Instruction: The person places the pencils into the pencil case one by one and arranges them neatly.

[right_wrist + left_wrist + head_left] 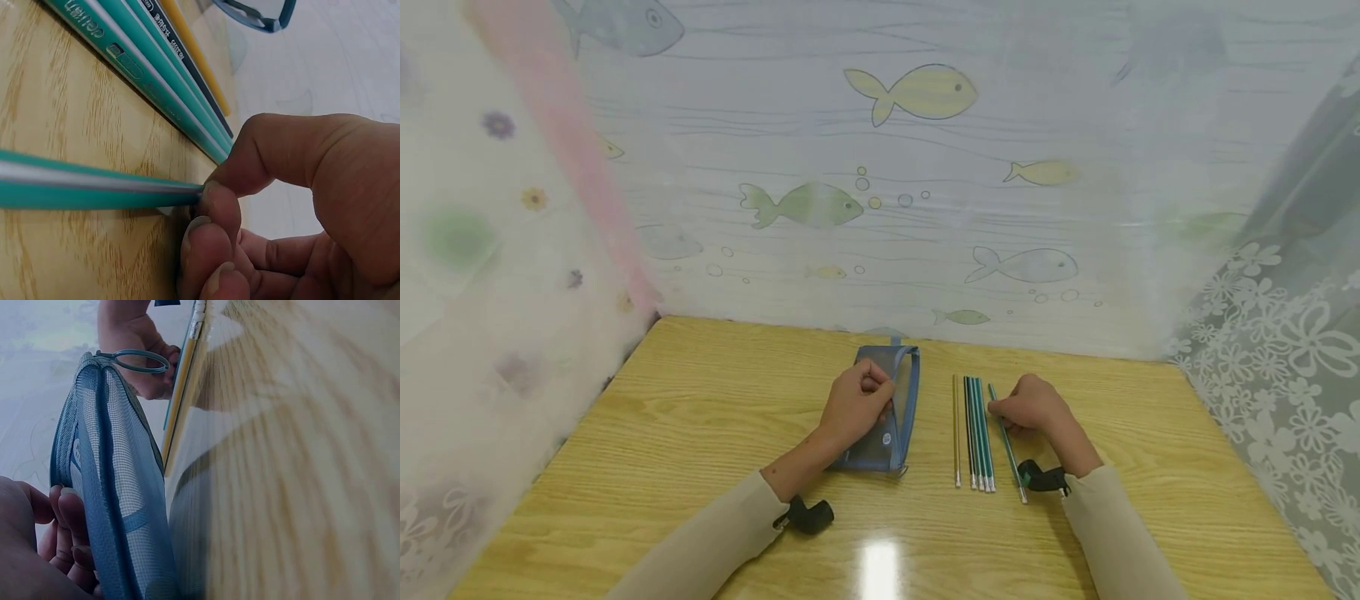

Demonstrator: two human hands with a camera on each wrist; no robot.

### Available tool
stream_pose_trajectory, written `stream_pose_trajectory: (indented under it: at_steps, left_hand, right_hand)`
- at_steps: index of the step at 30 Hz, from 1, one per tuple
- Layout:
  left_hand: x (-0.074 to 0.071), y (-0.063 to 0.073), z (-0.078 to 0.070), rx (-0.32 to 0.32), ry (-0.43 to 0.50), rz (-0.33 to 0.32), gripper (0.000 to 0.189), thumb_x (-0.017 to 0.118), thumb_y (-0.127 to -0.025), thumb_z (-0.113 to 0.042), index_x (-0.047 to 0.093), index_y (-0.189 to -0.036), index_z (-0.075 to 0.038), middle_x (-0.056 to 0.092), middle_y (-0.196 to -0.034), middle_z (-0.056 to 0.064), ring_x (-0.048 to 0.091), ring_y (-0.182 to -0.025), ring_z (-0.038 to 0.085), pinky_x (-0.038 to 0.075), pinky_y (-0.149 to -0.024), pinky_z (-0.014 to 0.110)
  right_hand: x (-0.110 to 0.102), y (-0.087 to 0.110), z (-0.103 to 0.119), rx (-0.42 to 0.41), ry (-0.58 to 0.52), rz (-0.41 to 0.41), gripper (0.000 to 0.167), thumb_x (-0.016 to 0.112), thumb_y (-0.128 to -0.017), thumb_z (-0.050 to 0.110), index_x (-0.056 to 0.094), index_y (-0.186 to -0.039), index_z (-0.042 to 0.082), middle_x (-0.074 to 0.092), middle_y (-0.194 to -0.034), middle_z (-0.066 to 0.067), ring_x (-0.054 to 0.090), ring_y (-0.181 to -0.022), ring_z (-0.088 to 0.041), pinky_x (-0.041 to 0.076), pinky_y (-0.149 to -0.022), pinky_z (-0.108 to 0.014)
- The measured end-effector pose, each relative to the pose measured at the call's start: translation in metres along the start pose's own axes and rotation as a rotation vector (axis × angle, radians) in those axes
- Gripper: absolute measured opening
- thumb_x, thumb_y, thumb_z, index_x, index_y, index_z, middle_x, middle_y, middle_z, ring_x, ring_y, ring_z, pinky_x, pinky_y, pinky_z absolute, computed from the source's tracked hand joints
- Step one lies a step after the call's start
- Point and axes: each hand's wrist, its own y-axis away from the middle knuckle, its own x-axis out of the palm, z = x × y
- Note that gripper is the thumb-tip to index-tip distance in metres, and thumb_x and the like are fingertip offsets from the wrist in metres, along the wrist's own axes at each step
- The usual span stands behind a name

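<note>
A blue-grey mesh zip pouch lies on the table with its zipped mouth gaping along the right side. My left hand pinches the edge of that mouth between thumb and fingers; the left wrist view shows the pouch held partly raised there. With thumb and fingertips, my right hand pinches one end of a green pencil, whose eraser end points toward me. Just left of it lies a row of green pencils with a black pencil at its left edge. A yellow pencil lies slightly apart, nearest the pouch.
The wood-grain table runs back to a hanging sheet printed with fish. Floral curtains border the right side, and a pale flowered cloth borders the left.
</note>
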Motion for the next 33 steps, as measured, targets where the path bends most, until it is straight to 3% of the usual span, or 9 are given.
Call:
stream_pose_trajectory:
  at_steps: [9, 18, 33]
  left_hand:
    - [0.0, 0.0, 0.002, -0.003, 0.002, -0.002, 0.005, 0.064, -0.102, -0.008, 0.064, -0.097, -0.005, 0.069, -0.072, 0.006, 0.063, -0.056, 0.019, 0.057, -0.054, 0.031]
    - [0.0, 0.0, 0.001, -0.003, 0.023, 0.005, 0.005, 0.064, -0.102, -0.008, 0.065, -0.098, -0.005, 0.069, -0.073, 0.008, 0.064, -0.057, 0.022, 0.057, -0.056, 0.03]
    - [0.0, -0.001, 0.003, -0.022, 0.038, -0.001, 0.006, 0.065, -0.102, -0.008, 0.065, -0.098, -0.005, 0.069, -0.073, 0.008, 0.064, -0.058, 0.022, 0.058, -0.056, 0.032]
  right_hand:
    - [-0.003, -0.003, 0.002, -0.012, -0.005, 0.017, 0.042, 0.069, -0.097, 0.023, 0.069, -0.058, 0.008, 0.061, -0.053, -0.001, 0.059, -0.052, -0.017, 0.048, -0.052, -0.029]
    - [-0.007, -0.004, 0.019, -0.082, -0.042, 0.063, 0.052, 0.064, -0.101, 0.028, 0.053, -0.052, 0.015, 0.041, -0.047, 0.004, 0.036, -0.046, -0.014, 0.042, -0.059, -0.032]
    - [-0.001, -0.007, 0.028, -0.105, -0.168, 0.069, 0.045, 0.062, -0.1, 0.019, 0.055, -0.056, 0.011, 0.045, -0.051, 0.001, 0.038, -0.049, -0.014, 0.04, -0.057, -0.032]
